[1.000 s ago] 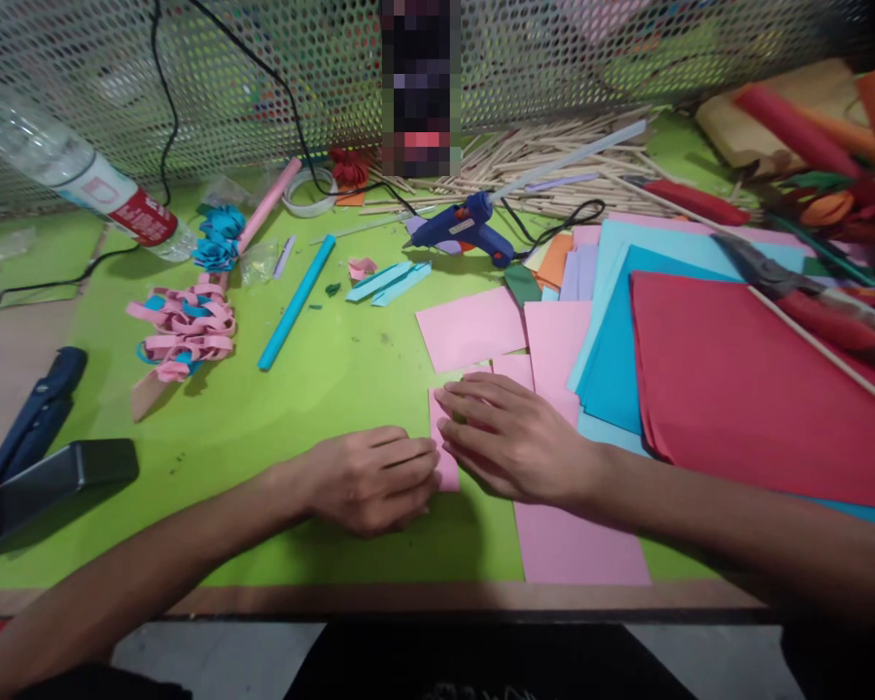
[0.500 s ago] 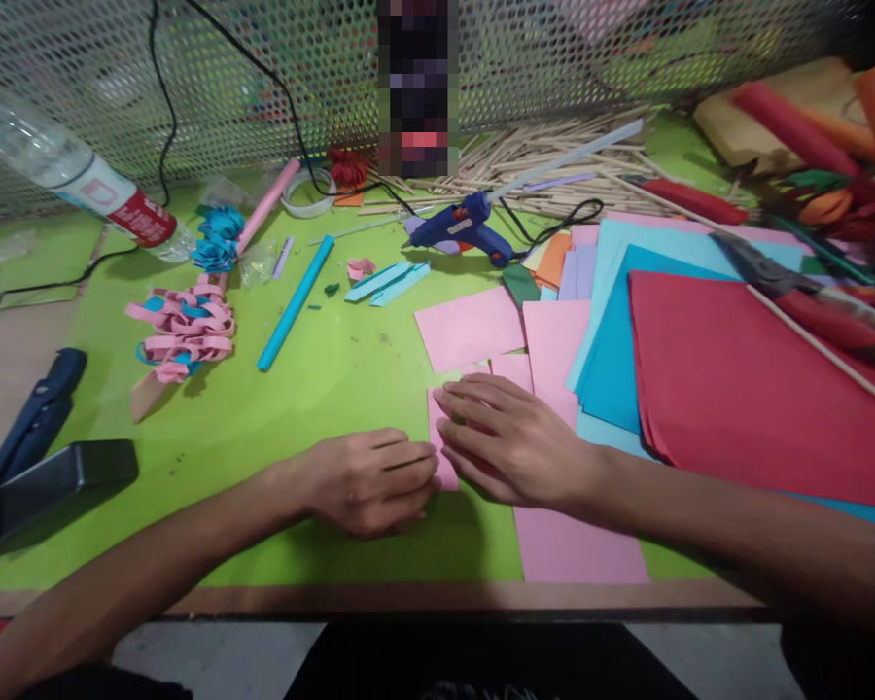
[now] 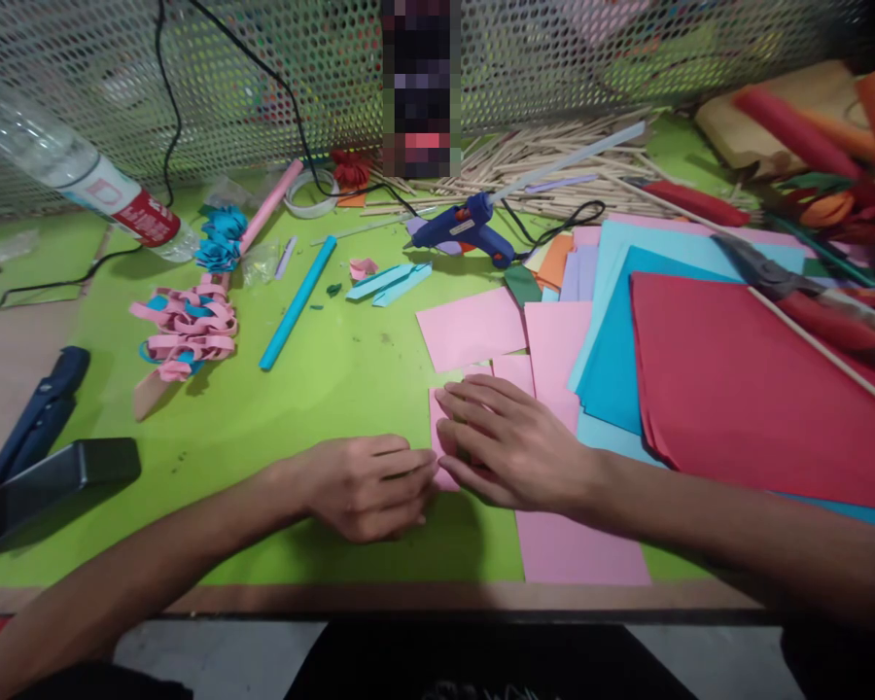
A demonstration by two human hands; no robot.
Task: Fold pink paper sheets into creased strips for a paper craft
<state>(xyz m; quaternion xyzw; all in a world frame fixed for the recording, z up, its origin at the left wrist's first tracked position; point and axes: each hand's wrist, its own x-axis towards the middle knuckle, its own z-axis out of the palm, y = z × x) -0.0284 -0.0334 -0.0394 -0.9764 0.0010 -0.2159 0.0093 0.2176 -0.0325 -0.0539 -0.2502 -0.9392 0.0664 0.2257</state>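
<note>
Beyond the grip, a blue glue gun point(image 3: 458, 227) lies in front of a heap of thin wooden sticks point(image 3: 519, 148). Well left of the grip are a plastic bottle point(image 3: 102, 190) and a black box point(image 3: 106, 462); to its right, pliers point(image 3: 769, 270) lie partly over red sheets point(image 3: 758, 389).

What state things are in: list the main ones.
Left hand: curled.
Right hand: palm down.
Narrow pink paper piece: partly covered.
Blue plastic glue gun: lying down, translucent stick inserted.
Slim blue paper tube: rolled.
Red rectangular paper sheets: stacked.
Red-handled metal pliers: lying flat.
</note>
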